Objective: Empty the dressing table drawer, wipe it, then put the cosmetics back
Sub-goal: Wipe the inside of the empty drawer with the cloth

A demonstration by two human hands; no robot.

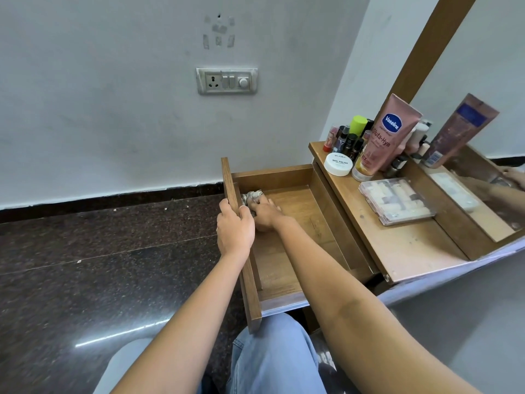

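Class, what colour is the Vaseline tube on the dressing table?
The tube is pink; head view.

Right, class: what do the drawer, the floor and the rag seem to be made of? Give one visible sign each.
Drawer: wood or wood-look laminate, matt brown, grain lines showing.
Floor: polished stone, probably granite, dark and speckled with a glossy reflection.
Rag: soft cloth, pale and patterned, crumpled into folds under the right hand.

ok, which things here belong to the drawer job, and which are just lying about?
Job:
drawer, gripped by the left hand
cloth, held by the right hand
on the tabletop: Vaseline tube, nail polish tub, small bottles, clear case

Lying about:
wall socket
mirror
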